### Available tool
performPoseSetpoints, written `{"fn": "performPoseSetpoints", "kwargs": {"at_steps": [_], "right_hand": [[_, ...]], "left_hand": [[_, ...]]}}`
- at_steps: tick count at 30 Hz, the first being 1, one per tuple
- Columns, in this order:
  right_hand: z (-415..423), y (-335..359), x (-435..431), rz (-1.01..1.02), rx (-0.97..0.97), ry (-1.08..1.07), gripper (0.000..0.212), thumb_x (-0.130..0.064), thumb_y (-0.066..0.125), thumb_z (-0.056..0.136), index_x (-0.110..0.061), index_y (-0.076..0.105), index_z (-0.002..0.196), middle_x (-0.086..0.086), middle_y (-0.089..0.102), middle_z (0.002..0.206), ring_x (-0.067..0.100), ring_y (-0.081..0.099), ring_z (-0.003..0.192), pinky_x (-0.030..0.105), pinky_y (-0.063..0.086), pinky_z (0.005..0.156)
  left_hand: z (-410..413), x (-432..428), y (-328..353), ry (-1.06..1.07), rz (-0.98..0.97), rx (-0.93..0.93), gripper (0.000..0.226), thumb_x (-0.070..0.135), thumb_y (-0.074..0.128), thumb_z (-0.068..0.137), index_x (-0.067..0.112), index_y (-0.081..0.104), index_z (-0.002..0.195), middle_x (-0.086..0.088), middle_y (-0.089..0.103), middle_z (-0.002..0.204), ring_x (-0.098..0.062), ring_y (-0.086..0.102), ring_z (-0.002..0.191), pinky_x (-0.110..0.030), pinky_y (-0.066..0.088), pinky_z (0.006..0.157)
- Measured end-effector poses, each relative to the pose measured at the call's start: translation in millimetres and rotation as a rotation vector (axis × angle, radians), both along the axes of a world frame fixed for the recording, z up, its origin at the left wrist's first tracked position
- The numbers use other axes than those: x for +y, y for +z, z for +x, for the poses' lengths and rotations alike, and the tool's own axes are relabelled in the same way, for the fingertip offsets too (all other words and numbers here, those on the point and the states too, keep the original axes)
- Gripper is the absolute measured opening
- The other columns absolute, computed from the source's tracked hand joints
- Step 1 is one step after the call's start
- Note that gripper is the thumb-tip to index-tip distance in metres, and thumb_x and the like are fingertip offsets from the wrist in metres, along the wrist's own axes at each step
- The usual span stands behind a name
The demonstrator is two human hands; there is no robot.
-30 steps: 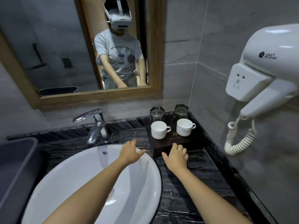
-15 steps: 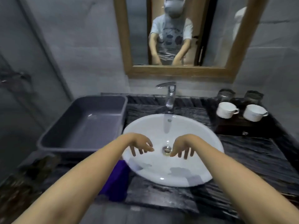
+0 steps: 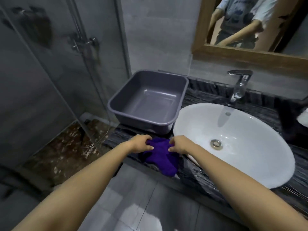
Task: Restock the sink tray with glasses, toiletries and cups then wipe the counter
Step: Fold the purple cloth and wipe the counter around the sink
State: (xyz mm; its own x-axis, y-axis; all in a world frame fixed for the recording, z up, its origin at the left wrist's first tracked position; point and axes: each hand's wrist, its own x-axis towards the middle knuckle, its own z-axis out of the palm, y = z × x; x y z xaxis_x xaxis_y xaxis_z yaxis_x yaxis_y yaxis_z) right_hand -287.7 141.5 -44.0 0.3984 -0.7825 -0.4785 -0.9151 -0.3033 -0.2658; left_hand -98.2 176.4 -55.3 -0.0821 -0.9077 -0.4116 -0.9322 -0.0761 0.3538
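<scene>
Glass shower screen (image 3: 50, 80): far left, clear panel with a chrome mixer fitting (image 3: 83, 41) behind it; brown mottled shower floor (image 3: 63, 147) at its foot.

Grey square plastic tub (image 3: 148, 99): on the dark veined stone worktop (image 3: 208, 95), just beside the basin's left edge, nothing inside.

Left hand (image 3: 140, 143): forearm reaching forward, fingers curled down, grip closed on the left edge of the cloth.

Crumpled purple cloth (image 3: 160, 155): on the near front edge of the worktop, in front of the tub and just left of the basin; one corner hangs over the worktop's edge towards the grey tiled floor (image 3: 133, 197). Pinched on both sides.

Right hand (image 3: 178, 145): fingers bent, grip closed on the right edge of the cloth, wrist touching or just above the basin rim; which cannot be told.

White oval ceramic basin (image 3: 241, 139): sits on the worktop, chrome drain (image 3: 216, 144) at centre, wet patches inside.

Chrome tap (image 3: 240, 84): behind the basin, spout over it.

Wood-framed mirror (image 3: 241, 54): upper right wall, reflecting the person's torso and arms.

White object (image 3: 304, 117): at the far right edge, cut off, not identifiable.
</scene>
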Motion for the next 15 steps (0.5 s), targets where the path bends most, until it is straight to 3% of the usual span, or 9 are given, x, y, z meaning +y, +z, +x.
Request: {"fn": "performPoseSetpoints", "kwargs": {"at_steps": [5, 10, 15], "right_hand": [[10.6, -49.4, 33.1, -0.212, 0.044, 0.047, 0.061, -0.048, 0.057, 0.086, -0.011, 0.047, 0.133, 0.015, 0.043, 0.135, 0.033, 0.038, 0.124, 0.037, 0.034, 0.104], [7.7, -70.5, 39.9, -0.283, -0.236, -0.046, 0.034, -0.025, 0.063, 0.085, -0.011, 0.059, 0.116, 0.009, 0.055, 0.121, 0.028, 0.045, 0.114, 0.035, 0.038, 0.099], [2.4, -69.5, 32.1, -0.195, -0.437, -0.073, 0.017, -0.014, 0.067, 0.08, -0.01, 0.062, 0.096, 0.01, 0.066, 0.105, 0.027, 0.056, 0.097, 0.032, 0.041, 0.085]], "left_hand": [[-8.8, 19.0, -41.9, 0.055, -0.076, 0.067, 0.069, 0.036, 0.068, 0.079, 0.015, 0.04, 0.138, -0.012, 0.048, 0.137, -0.029, 0.043, 0.127, -0.031, 0.031, 0.108], [-14.2, 22.3, -60.2, 0.131, -0.12, 0.132, 0.073, 0.031, 0.072, 0.075, 0.016, 0.04, 0.139, -0.016, 0.05, 0.131, -0.03, 0.046, 0.124, -0.031, 0.033, 0.106], [-12.6, 15.5, -51.5, 0.085, -0.091, 0.089, 0.055, 0.034, 0.073, 0.074, 0.015, 0.057, 0.122, -0.017, 0.056, 0.121, -0.029, 0.049, 0.116, -0.026, 0.033, 0.098]]}}
